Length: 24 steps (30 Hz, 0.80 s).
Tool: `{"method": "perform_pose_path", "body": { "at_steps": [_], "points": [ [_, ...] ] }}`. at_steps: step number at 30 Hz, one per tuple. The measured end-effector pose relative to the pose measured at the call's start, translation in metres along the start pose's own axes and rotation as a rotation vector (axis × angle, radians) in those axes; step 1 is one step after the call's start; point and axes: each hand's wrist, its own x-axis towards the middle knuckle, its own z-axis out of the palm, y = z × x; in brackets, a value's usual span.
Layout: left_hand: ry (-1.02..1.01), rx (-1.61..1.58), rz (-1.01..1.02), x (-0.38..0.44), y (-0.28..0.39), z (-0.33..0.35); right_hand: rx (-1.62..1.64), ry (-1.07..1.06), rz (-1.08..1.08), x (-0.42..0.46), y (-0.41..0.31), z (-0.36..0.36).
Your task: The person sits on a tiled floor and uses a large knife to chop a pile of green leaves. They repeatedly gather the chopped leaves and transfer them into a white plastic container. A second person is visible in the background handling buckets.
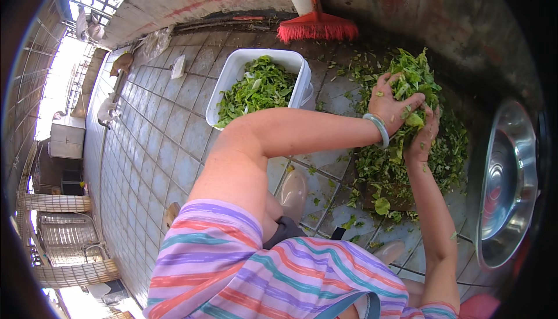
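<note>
Both of my hands are pressed around one loose bundle of leafy greens (412,74). My left hand (389,103), with a pale bangle (378,129) at its wrist, lies over the near left side, thumb across the leaves. My right hand (423,138) cups the bundle from the right and below. Under them spreads a heap of chopped greens (447,157). A dark brown board (388,194) shows partly at the heap's near edge. Left of the heap stands a white plastic bucket (305,79) holding cut greens (261,85).
A shiny metal basin (490,179) stands at the right. A red broom (318,26) leans at the wall behind. Leaf scraps litter the tiled floor (165,140). A small black object (338,233) lies by my feet. A brown animal (122,63) and a pale cat (107,108) are far left.
</note>
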Motion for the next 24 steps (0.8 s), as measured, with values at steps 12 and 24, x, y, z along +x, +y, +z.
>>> {"method": "perform_pose_path", "body": {
  "at_steps": [12, 24],
  "points": [
    [0.141, -0.024, 0.173, 0.016, 0.097, -0.215, 0.207, -0.228, -0.014, -0.052, -0.111, 0.223],
    [-0.031, 0.754, 0.215, 0.01, -0.024, -0.327, -0.473, -0.546, 0.054, -0.116, -0.047, 0.277]
  ]
}}
